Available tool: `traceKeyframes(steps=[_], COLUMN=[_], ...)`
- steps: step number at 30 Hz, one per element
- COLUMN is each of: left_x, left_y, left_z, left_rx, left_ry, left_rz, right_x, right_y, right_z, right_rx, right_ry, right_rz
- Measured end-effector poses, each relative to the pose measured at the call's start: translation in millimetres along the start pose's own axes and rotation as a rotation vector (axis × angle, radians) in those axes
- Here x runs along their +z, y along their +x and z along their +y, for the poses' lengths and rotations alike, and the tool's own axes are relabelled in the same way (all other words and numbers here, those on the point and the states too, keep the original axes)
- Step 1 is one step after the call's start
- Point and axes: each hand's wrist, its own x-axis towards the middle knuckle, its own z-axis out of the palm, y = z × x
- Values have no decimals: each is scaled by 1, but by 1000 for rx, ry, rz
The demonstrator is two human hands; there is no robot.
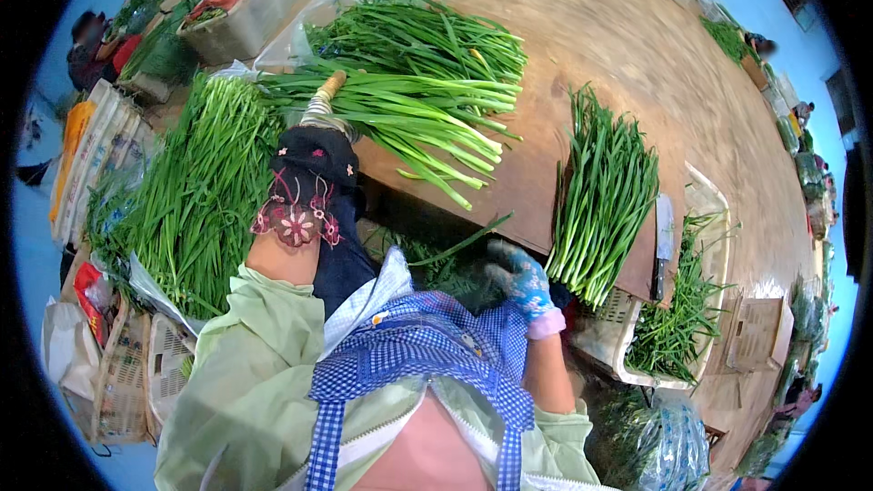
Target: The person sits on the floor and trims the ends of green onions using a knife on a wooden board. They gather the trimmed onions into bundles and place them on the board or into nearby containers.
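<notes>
My left hand (326, 103), in a striped glove with a bare fingertip, grips a bunch of garlic chives (436, 126). The pale stem ends point right over the wooden tabletop (528, 170). My right hand (520, 279), in a blue floral glove, is low by the table's near edge, blurred, its fingers apart. Close to it a single loose green leaf (467, 242) hangs over the dark gap before my apron. Behind the held bunch lies a heap of chives (423, 37) on clear plastic. A neat bundle of chives (603, 198) rests at the right of the table.
A knife (661, 245) lies at the table's right edge, beside a white plastic crate (716, 208) with green scraps. Long chives (198, 211) are piled on my left. Further off stand a grey tub (256, 20) and several crates. Other people are at a distance.
</notes>
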Motion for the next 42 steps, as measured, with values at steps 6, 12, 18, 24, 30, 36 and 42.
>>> traceKeyframes(steps=[6, 12, 18, 24, 30, 36, 42], left_x=[-2, -12, -26, -20, -37, -28, -40], left_y=[-8, 4, 13, -4, 20, 8, 24], left_z=[-21, -8, -11, -29, -7, -15, -13], left_rx=[47, 10, 14, -26, 35, 83, 96], left_ry=[208, 204, 308, 210, 199, 56, 125], left_rz=[64, -174, -227, -154, -471, -578, -522], right_x=[13, 31, 41, 50, 39, 21, 40], right_y=[47, 40, 54, 52, 45, 43, 51], right_z=[-129, -99, -106, -107, -102, -90, -96], right_rx=[-66, -42, -70, -213, -21, 14, -81], right_ry=[743, 965, 686, 755, 1064, 995, 875], right_rz=[-98, -1, 123, 177, 140, -112, -109])
